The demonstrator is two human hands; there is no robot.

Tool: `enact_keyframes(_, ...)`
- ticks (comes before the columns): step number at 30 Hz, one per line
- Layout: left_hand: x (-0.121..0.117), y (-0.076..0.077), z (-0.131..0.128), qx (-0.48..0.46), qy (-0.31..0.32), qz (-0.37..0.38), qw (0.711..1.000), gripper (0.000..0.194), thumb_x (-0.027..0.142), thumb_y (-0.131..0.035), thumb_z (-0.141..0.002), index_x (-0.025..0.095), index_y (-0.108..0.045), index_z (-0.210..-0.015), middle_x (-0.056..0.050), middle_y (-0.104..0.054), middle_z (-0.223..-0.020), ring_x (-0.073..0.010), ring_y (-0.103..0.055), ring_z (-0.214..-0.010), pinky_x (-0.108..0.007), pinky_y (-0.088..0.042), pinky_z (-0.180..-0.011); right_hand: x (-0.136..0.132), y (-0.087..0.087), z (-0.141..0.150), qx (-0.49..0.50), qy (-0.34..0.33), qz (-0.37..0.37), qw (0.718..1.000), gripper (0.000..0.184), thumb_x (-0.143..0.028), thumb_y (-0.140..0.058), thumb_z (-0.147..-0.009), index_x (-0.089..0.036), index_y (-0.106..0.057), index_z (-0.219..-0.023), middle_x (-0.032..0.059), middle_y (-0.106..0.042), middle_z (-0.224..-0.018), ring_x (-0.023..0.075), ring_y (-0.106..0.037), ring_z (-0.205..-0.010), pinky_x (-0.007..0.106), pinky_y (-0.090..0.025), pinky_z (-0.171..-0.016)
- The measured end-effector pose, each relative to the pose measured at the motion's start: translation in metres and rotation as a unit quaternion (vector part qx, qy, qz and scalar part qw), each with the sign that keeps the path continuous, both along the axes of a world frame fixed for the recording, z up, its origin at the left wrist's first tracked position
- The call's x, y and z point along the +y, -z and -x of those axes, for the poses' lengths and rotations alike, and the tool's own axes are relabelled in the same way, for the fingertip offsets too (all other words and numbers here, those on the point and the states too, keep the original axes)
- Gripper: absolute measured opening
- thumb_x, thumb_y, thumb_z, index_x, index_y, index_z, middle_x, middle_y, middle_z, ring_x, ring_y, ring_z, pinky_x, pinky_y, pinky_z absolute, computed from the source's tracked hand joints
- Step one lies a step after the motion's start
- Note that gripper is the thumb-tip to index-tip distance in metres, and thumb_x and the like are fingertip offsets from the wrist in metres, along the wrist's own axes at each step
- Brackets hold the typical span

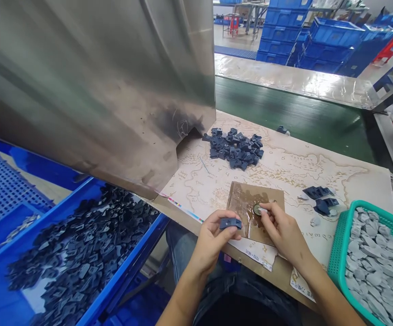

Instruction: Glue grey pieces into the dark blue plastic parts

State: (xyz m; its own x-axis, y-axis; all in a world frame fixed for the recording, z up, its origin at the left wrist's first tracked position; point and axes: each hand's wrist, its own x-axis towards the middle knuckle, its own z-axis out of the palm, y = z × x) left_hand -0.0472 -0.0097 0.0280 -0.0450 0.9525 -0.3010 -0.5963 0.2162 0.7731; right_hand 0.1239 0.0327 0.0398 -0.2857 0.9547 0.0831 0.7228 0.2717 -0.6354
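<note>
My left hand (pixel 214 237) pinches a dark blue plastic part (pixel 229 223) with a small hole in it, just off the near-left edge of a brown board (pixel 274 195). Above that board, my right hand (pixel 282 229) has thumb and forefinger closed on a small pale grey piece (pixel 262 210). The piece meets a small round greenish disc or cap (pixel 256 209) on the board; whether it rests on it or dips in is unclear. Wet, shiny liquid is smeared over the board around it. Farther back lies a pile of similar dark blue parts (pixel 235 148).
A green basket (pixel 339 242) of pale grey pieces stands at right, with a few joined parts (pixel 322 199) beside it. A blue bin (pixel 81 192) of dark parts sits lower left. A metal panel (pixel 115 90) blocks the left; a green conveyor belt (pixel 285 106) runs behind.
</note>
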Motion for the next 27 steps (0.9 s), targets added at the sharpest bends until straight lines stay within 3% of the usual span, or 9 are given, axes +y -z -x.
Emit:
enact_keyframes(7,0.013,0.022,-0.001,-0.015,-0.085,0.016,0.996,0.04,0.038,-0.085,-0.048,0.016,-0.066,-0.074,-0.001,-0.065,-0.074,-0.0113,-0.06,-0.067,-0.019,-0.054,-0.053,0.003,0.01,-0.005,-0.079,-0.034,-0.148,0.985,0.025,-0.025,-0.036,-0.092,-0.017,-0.06,-0.094,0.0067,-0.072,-0.085,0.0177,-0.069,-0.072,0.027,-0.053,-0.062)
enact_keyframes(17,0.009,0.029,-0.003,0.033,-0.069,-0.041,0.996,0.032,0.037,-0.083,-0.056,0.017,-0.067,-0.075,-0.002,-0.066,-0.075,-0.011,-0.061,-0.068,-0.019,-0.056,-0.055,0.004,0.01,-0.004,-0.094,-0.028,-0.129,0.987,0.024,-0.024,-0.038,-0.089,-0.018,-0.06,-0.087,0.0056,-0.071,-0.08,0.0175,-0.068,-0.066,0.028,-0.051,-0.057)
enact_keyframes(23,0.009,0.022,-0.004,0.024,-0.066,-0.025,0.997,0.036,0.036,-0.086,-0.05,0.016,-0.067,-0.074,-0.002,-0.069,-0.072,-0.0106,-0.063,-0.064,-0.018,-0.056,-0.054,0.004,-0.005,-0.003,0.074,0.029,-0.047,0.996,0.023,-0.03,-0.045,-0.086,-0.017,-0.064,-0.091,-0.0002,-0.061,-0.058,0.0121,-0.055,-0.047,0.024,-0.046,-0.047)
enact_keyframes(27,0.006,0.01,-0.008,0.01,-0.067,0.019,0.998,0.041,0.038,-0.088,-0.045,0.015,-0.067,-0.072,-0.002,-0.069,-0.067,-0.0098,-0.063,-0.059,-0.015,-0.053,-0.05,0.0,-0.007,-0.004,0.237,0.029,0.042,0.97,0.021,-0.032,-0.051,-0.085,-0.018,-0.064,-0.091,0.0005,-0.061,-0.061,0.0109,-0.056,-0.049,0.02,-0.044,-0.042)
